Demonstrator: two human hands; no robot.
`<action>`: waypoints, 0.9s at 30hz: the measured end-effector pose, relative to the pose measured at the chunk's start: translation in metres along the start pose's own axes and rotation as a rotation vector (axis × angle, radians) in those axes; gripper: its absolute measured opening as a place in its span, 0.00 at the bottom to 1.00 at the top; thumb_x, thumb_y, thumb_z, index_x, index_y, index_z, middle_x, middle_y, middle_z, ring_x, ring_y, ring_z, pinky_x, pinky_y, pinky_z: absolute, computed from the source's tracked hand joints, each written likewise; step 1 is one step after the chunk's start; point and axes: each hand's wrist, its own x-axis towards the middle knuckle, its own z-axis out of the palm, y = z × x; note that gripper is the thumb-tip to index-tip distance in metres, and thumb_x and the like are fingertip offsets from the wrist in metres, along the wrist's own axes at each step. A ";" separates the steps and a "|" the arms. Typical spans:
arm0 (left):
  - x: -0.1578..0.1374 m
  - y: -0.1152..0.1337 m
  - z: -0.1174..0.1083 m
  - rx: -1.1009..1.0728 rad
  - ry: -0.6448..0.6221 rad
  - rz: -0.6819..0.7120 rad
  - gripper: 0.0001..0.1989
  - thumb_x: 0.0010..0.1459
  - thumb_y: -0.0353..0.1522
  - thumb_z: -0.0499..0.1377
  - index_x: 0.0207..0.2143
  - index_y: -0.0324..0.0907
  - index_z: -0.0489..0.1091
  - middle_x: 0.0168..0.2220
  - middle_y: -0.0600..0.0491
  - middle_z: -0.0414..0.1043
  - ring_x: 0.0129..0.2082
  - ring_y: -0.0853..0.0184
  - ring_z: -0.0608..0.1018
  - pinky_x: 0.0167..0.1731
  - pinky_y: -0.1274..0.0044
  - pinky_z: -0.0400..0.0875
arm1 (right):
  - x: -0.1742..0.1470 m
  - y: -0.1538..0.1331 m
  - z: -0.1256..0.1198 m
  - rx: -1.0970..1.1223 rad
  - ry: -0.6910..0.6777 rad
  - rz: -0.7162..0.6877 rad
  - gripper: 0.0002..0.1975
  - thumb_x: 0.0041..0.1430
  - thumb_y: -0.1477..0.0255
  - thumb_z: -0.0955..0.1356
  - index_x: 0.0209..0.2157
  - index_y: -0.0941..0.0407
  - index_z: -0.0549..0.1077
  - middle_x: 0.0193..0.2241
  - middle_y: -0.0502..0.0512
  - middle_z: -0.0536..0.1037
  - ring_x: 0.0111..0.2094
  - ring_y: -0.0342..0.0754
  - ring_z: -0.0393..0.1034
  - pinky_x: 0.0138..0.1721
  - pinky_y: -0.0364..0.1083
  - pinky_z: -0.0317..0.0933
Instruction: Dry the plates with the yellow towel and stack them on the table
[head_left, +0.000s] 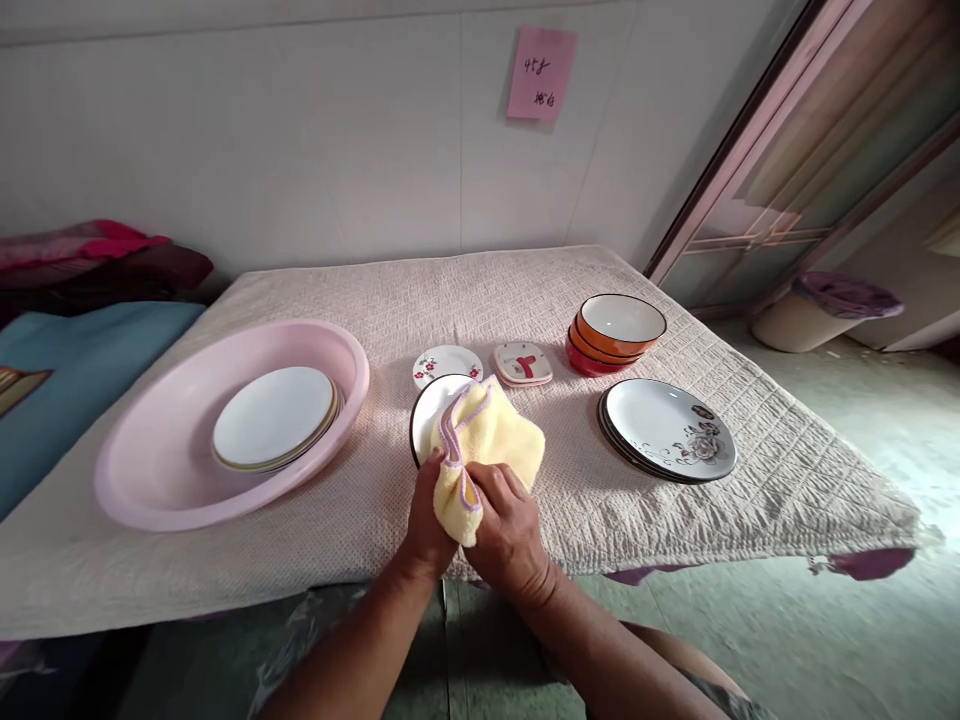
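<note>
A white plate with a dark rim [430, 408] is in front of me, largely covered by a yellow cloth with purple edging [510, 435]. My left hand [430, 515] is closed at the plate's near left edge, its thumb up against the cloth; the fingers underneath are hidden. My right hand [508, 525] grips the bunched cloth over the plate's near side, with knuckles up. Just behind the plate lies a small white saucer with red flowers [448, 364]. Beside that sits a short stack of squarish dishes with a red design [523, 363].
To the left, a large pink basin [157, 440] holds stacked white plates [274, 415]. Orange and red bowls [621, 325] are stacked at the right, behind a stack of flowered plates [667, 425]. A quilted cloth [390, 300] covers the table. A bin [802, 318] stands on the floor.
</note>
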 end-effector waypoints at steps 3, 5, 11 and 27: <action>0.005 0.005 -0.008 -0.038 -0.014 0.011 0.18 0.56 0.44 0.58 0.40 0.39 0.75 0.29 0.51 0.76 0.40 0.59 0.78 0.47 0.69 0.70 | 0.009 0.004 -0.010 -0.034 -0.069 -0.031 0.16 0.61 0.79 0.63 0.50 0.59 0.71 0.41 0.61 0.75 0.39 0.52 0.66 0.40 0.51 0.65; 0.005 0.017 -0.009 -0.048 -0.016 0.011 0.21 0.56 0.43 0.59 0.47 0.39 0.73 0.37 0.49 0.78 0.45 0.58 0.78 0.48 0.69 0.69 | 0.011 0.018 -0.018 -0.077 -0.108 -0.038 0.15 0.62 0.77 0.64 0.49 0.60 0.71 0.43 0.62 0.75 0.42 0.53 0.66 0.43 0.52 0.64; -0.005 0.024 0.012 0.011 0.038 0.084 0.20 0.43 0.41 0.67 0.38 0.39 0.76 0.33 0.50 0.79 0.46 0.55 0.77 0.49 0.69 0.70 | -0.002 0.038 -0.011 -0.048 -0.136 -0.006 0.14 0.60 0.78 0.65 0.48 0.58 0.72 0.43 0.60 0.75 0.42 0.53 0.67 0.44 0.54 0.63; -0.004 0.024 0.008 0.076 0.017 0.124 0.17 0.49 0.41 0.64 0.38 0.38 0.75 0.32 0.50 0.78 0.44 0.57 0.78 0.47 0.70 0.70 | -0.002 0.038 -0.010 -0.032 -0.116 0.012 0.13 0.59 0.79 0.65 0.46 0.58 0.71 0.42 0.60 0.75 0.41 0.52 0.66 0.43 0.53 0.64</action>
